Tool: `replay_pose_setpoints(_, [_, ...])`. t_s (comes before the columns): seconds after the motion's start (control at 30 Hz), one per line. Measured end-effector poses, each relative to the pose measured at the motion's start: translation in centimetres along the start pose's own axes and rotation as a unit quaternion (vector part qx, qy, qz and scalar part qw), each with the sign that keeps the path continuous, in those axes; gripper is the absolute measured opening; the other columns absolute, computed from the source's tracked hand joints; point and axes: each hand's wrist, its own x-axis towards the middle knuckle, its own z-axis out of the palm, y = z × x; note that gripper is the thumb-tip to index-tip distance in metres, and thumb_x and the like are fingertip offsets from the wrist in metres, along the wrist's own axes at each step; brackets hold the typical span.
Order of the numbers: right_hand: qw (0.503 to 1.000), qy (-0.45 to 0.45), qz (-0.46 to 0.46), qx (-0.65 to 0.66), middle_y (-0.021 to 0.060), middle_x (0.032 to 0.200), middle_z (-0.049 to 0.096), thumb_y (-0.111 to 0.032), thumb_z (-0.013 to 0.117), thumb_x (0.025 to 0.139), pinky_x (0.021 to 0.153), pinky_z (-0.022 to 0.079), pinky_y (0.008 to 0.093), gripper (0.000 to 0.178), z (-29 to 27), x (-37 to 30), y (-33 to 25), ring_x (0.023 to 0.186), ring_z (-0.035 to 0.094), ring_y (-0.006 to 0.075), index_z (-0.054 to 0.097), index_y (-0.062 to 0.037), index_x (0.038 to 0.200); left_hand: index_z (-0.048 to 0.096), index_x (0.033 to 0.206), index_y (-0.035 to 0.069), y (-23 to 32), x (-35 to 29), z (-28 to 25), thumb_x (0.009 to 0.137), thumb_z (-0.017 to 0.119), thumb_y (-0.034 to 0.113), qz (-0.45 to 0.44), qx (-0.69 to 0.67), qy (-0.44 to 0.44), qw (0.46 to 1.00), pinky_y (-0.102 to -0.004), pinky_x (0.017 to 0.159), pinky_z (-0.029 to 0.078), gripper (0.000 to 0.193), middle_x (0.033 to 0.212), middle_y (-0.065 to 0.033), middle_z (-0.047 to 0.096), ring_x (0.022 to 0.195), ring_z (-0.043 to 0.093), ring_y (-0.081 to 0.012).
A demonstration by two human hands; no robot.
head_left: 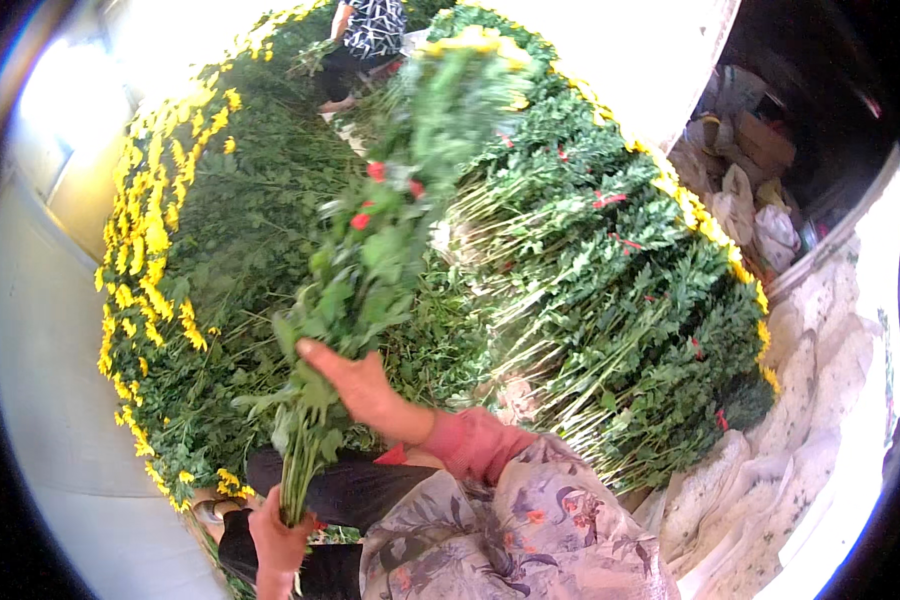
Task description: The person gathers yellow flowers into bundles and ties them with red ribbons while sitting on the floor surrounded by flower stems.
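Note:
A long bunch of yellow chrysanthemums (365,275) slants across the middle, its blossoms at the far end and its cut stems toward me. Motion blurs the upper part. Low at the left, my left hand (275,540) is closed around the bare stem ends. Higher up, my right hand (365,388), in a pink sleeve, grips the leafy middle of the bunch; its fingers are partly hidden by the leaves. Several red spots, perhaps ties, show among the greenery above my right hand.
Loose yellow flowers (155,235) lie heaped along the left, heads outward. Tied bunches (610,330) with red bands are stacked at the right, stems inward. Another person (372,28) sits at the far end. Pale crumpled sheeting (740,510) and piled bags (775,235) lie farther right.

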Motion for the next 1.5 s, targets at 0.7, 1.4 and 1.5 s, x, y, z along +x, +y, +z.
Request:
replay_pose_setpoints(0.7, [0.591,0.547,0.154,-0.573,0.0272,0.124,0.058,-0.048,0.07,0.08,0.1,0.044,0.0437,0.071,-54.4,-3.1,-1.7,0.117,0.055,0.0396,0.051,0.004,0.126,0.06,0.114,0.0,-28.7,1.4,-8.4,0.065,0.066,-0.001,-0.164,-0.031,0.115,0.979,-0.0315,0.041,0.045,0.05,0.07,-0.0077,0.06,0.046,0.056,-0.0171])
replay_pose_setpoints(1.4, [0.52,0.013,0.136,-0.843,0.0173,0.12,0.056,-0.029,0.066,0.083,0.085,0.051,0.0464,0.04,-36.6,6.1,3.9,0.103,0.062,0.0382,0.061,-0.0113,0.118,0.064,0.104,-0.004,-34.5,-5.5,5.2,0.073,0.064,-0.005,-0.143,-0.056,0.072,0.986,-0.0283,0.053,0.045,0.031,0.071,-0.0053,0.059,0.06,0.057,-0.012])
replay_pose_setpoints(1.5, [0.473,0.061,0.146,-0.867,0.0167,0.129,0.047,-0.016,0.063,0.08,0.079,0.053,0.0485,0.036,-44.3,4.0,3.7,0.094,0.066,0.0389,0.06,-0.0081,0.115,0.065,0.103,-0.005,-34.9,-5.1,5.0,0.071,0.067,-0.007,-0.273,-0.115,0.005,0.955,-0.0316,0.054,0.046,0.031,0.075,-0.009,0.064,0.059,0.058,-0.0152])
